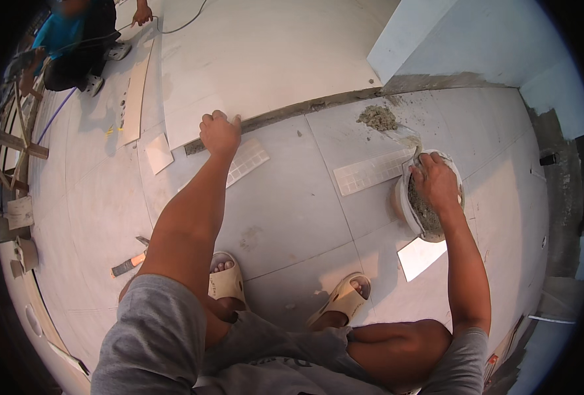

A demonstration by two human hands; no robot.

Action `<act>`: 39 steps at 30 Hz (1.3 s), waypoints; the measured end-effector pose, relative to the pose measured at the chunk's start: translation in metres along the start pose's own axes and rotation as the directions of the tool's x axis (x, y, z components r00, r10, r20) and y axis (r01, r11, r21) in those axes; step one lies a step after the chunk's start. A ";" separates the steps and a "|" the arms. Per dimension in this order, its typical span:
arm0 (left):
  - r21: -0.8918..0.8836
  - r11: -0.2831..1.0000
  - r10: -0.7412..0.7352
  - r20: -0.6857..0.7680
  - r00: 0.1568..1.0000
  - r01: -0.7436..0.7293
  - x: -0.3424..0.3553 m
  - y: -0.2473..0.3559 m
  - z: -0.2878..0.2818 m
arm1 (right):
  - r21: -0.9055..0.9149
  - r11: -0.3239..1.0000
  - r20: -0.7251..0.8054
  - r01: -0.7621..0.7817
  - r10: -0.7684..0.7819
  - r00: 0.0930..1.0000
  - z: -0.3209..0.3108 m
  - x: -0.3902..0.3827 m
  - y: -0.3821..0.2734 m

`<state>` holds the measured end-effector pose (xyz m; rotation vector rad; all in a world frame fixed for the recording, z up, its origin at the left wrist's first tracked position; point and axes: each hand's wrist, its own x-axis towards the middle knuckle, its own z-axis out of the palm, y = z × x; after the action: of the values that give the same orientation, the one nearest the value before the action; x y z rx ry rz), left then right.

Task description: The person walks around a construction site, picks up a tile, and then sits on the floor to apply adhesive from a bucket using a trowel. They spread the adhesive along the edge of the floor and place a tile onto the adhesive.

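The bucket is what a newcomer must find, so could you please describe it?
Below the pale blue wall at upper right, find the person's right hand. Beneath it, on the tiled floor, is the bucket; its round rim encloses mortar, unlike the loose heap nearby.

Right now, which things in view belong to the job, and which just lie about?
In use, apparently:
large tile, left hand at its edge
mortar bucket, right hand over it

Lying about, seemingly:
orange-handled tool
small tile

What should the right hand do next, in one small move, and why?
Perhaps scoop some mortar from the bucket: the right hand is over it, the left hand is at the large tile, and a rough grey strip borders its near edge.
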<state>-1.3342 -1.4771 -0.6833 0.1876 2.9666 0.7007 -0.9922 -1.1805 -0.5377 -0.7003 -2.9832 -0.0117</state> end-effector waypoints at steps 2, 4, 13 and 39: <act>0.182 0.974 0.152 -0.064 0.986 -0.138 0.001 -0.002 -0.003 | -0.011 0.999 0.081 0.052 -0.051 0.995 0.012 0.025 -0.029; 0.191 0.972 0.126 0.064 0.990 -0.136 0.009 -0.006 -0.002 | -0.010 0.994 0.148 0.108 -0.105 0.983 0.026 0.049 -0.058; 0.334 0.914 0.171 0.196 0.966 -0.230 0.027 -0.008 0.013 | -0.162 0.916 0.378 0.366 -0.285 0.881 0.083 0.140 -0.149; 0.313 0.924 0.104 0.347 0.932 -0.220 0.039 0.025 -0.008 | -0.116 0.991 0.276 -0.070 0.100 0.956 -0.062 0.089 -0.064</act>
<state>-1.3709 -1.4537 -0.6671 0.5279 2.7438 0.1267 -1.0958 -1.1999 -0.4679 -0.9136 -3.2382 -0.0711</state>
